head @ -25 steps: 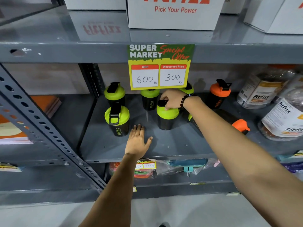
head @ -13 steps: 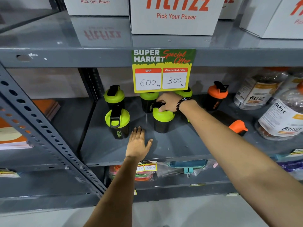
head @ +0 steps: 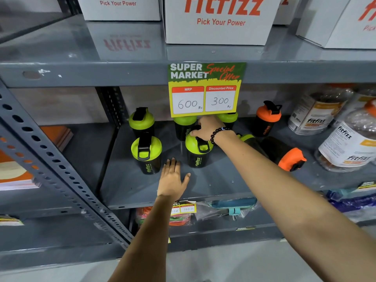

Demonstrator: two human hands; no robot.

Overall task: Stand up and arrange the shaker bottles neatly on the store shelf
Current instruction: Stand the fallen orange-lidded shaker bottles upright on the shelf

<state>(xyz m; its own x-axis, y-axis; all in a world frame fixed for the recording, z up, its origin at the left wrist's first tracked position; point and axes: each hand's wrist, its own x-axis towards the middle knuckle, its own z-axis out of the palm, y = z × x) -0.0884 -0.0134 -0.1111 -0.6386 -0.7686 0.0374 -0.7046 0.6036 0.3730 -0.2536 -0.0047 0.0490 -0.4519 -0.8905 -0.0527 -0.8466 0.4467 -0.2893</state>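
Right hand (head: 205,129) gripping the top of a standing green-lid shaker bottle (head: 197,151) in the front row of the grey shelf (head: 213,186). Left hand (head: 173,178) flat and open on the shelf, holding nothing, just in front of that bottle. Four more green-lid bottles upright nearby. One orange-lid bottle (head: 267,119) upright at the back, another orange-lid bottle (head: 284,153) lying on its side. Price sign (head: 205,89) hanging above
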